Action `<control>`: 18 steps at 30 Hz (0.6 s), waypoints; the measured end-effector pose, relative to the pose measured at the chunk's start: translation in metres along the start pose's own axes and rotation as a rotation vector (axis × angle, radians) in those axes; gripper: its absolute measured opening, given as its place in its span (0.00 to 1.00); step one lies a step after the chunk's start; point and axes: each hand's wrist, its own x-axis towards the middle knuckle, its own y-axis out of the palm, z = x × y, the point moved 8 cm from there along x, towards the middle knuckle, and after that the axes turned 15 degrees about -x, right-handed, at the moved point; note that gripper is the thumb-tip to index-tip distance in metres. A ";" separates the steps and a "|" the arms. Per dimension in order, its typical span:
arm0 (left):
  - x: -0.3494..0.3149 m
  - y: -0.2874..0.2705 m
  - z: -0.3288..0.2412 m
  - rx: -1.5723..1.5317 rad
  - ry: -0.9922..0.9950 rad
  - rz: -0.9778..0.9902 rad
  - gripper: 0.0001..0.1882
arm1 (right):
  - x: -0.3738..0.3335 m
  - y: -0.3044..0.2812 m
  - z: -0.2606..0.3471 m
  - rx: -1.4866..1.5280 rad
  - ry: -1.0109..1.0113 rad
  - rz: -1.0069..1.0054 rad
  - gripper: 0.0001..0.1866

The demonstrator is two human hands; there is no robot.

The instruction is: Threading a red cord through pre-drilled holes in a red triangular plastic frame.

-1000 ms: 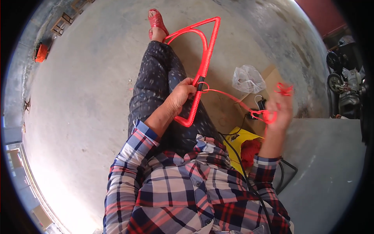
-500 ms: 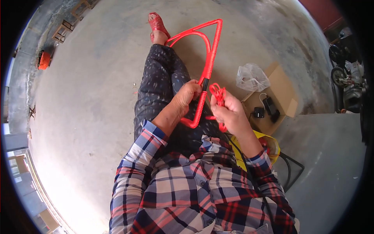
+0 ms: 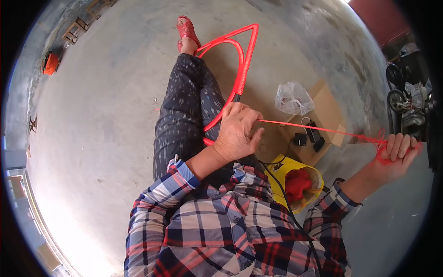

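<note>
A frame [image 3: 246, 64] wrapped in red cord rests across my lap, with a pointed corner at its far end and a curved bar inside. A short black stretch of it shows just beyond my left hand [image 3: 237, 131]. That hand is closed round the frame's near part, which it largely hides. From it a red cord [image 3: 314, 125] runs taut to the right. Out at the far right my right hand [image 3: 394, 154] is closed on the bundled end of this cord, with loops sticking out around the fingers.
A yellow bag [image 3: 275, 180] with red material inside stands at my right side. Beyond it, an open cardboard box [image 3: 330, 108] holds black devices, with a clear plastic bag [image 3: 294, 98] beside it. A black cable [image 3: 287, 203] crosses my shirt. Wheeled machinery stands far right.
My right hand has swung far out to the right, drawing the red cord tight. My left hand has come slightly nearer and turned over the frame. The yellow bag's opening is now uncovered.
</note>
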 end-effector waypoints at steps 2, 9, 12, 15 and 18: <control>0.007 -0.016 0.007 0.014 0.016 -0.147 0.11 | -0.006 0.032 -0.009 -0.160 -0.067 0.068 0.18; -0.024 -0.078 0.132 -0.159 -0.616 -0.369 0.14 | -0.108 0.165 -0.229 -1.168 0.321 0.787 0.12; -0.041 -0.051 0.127 0.046 -0.795 -0.020 0.25 | -0.120 0.182 -0.273 -1.112 0.393 0.745 0.13; -0.038 -0.038 0.111 -0.045 -0.733 -0.068 0.18 | -0.124 0.186 -0.303 -0.793 0.656 0.543 0.16; -0.034 -0.052 0.116 -0.296 -0.606 -0.294 0.14 | -0.121 0.183 -0.307 -0.650 0.723 0.459 0.15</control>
